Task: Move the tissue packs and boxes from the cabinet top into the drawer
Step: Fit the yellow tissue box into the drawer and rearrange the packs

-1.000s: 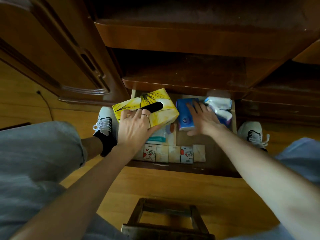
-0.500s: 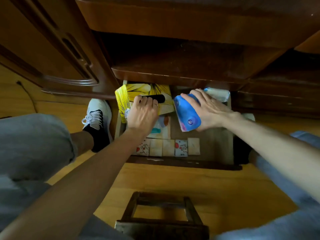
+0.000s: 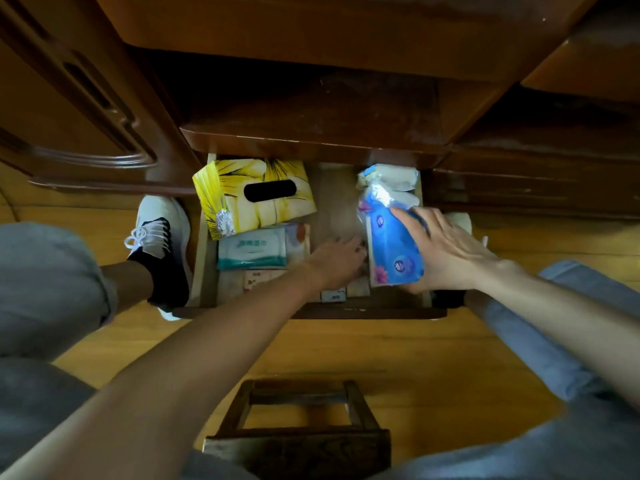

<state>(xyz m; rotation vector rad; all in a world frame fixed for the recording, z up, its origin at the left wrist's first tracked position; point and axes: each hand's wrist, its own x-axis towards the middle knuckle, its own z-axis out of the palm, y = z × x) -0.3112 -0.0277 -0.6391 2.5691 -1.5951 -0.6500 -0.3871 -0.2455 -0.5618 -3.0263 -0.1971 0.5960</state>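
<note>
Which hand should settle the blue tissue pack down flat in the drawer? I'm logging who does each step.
The right hand. It already lies on the blue tissue pack at the drawer's right side. The left hand is beside the pack, low on the drawer floor, and appears to hold nothing.

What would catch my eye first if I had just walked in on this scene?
Probably the bright yellow tissue box with its dark oval slot, sitting at the back left of the open drawer. Next, the blue tissue pack on the drawer's right side, gripped by the right hand, while the left hand reaches down into the middle. Below, a dark wooden stool stands on the yellow floor.
</note>
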